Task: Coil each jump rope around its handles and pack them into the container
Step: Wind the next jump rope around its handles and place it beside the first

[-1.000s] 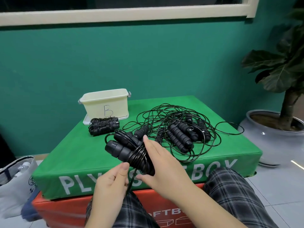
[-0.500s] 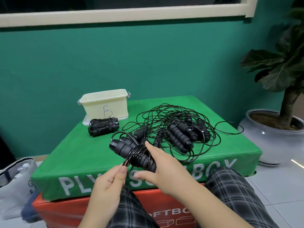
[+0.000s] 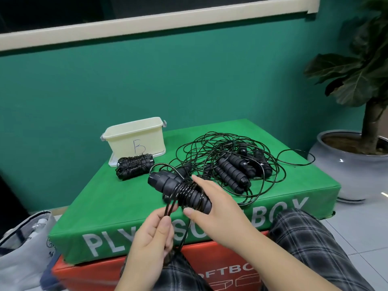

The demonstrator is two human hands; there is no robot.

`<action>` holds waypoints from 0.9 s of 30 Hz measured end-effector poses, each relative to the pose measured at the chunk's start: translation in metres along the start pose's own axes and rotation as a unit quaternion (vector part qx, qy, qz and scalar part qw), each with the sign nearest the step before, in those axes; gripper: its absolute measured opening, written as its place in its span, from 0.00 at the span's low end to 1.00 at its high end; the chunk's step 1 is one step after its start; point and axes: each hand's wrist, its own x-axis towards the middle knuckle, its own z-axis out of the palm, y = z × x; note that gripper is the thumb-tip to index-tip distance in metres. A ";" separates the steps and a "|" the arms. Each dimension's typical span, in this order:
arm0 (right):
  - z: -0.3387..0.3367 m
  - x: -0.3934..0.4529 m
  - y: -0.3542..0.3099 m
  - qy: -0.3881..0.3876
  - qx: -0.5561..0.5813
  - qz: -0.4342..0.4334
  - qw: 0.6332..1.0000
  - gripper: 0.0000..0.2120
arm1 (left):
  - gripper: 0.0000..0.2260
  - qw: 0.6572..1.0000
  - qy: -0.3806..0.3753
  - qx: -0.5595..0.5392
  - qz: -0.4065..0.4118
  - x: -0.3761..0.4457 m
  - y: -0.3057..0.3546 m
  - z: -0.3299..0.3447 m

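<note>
My right hand (image 3: 212,204) grips a pair of black jump rope handles (image 3: 168,183) with several turns of black cord wound round their middle. My left hand (image 3: 153,234) pinches the loose cord (image 3: 170,206) just below the handles and holds it taut. A finished coiled jump rope (image 3: 134,165) lies in front of the cream container (image 3: 136,137) marked "B" at the back left of the green box. A tangled pile of jump ropes (image 3: 233,166) with several black handles lies at the right.
The green soft plyo box (image 3: 100,198) sits on an orange one (image 3: 100,274). A potted plant in a grey pot (image 3: 344,164) stands at the right. A white bag (image 3: 23,244) lies on the floor at the left. My checked trouser legs are at the bottom.
My left hand has drawn the cord down and toward me, pulling it taut under the handles. More turns of cord sit round the handles, which my right hand has tilted slightly.
</note>
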 end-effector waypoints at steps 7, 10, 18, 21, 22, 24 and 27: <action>0.000 -0.004 -0.007 -0.063 0.137 0.013 0.988 0.27 | 0.15 0.992 0.034 0.114 0.031 0.005 -0.008 -0.011; 0.004 -0.006 -0.008 -0.105 0.234 0.019 0.966 0.22 | 0.32 0.995 0.056 0.078 0.010 0.003 -0.011 -0.009; 0.008 0.000 -0.006 -0.054 0.201 0.023 0.978 0.21 | 0.29 0.993 0.057 0.091 -0.051 0.000 0.003 -0.005; 0.010 -0.001 -0.007 -0.034 0.082 -0.067 0.994 0.19 | 0.33 0.985 0.098 0.141 -0.029 -0.001 0.003 -0.004; 0.011 -0.002 -0.007 -0.041 0.052 -0.086 0.994 0.19 | 0.33 0.982 0.105 0.157 -0.019 -0.002 0.004 -0.005; 0.012 -0.003 -0.005 -0.059 0.010 -0.101 0.993 0.21 | 0.31 0.978 0.113 0.176 -0.004 -0.002 0.006 -0.006; 0.013 -0.005 -0.002 -0.076 -0.081 -0.133 0.985 0.38 | 0.24 0.974 0.112 0.198 0.019 -0.003 0.008 -0.006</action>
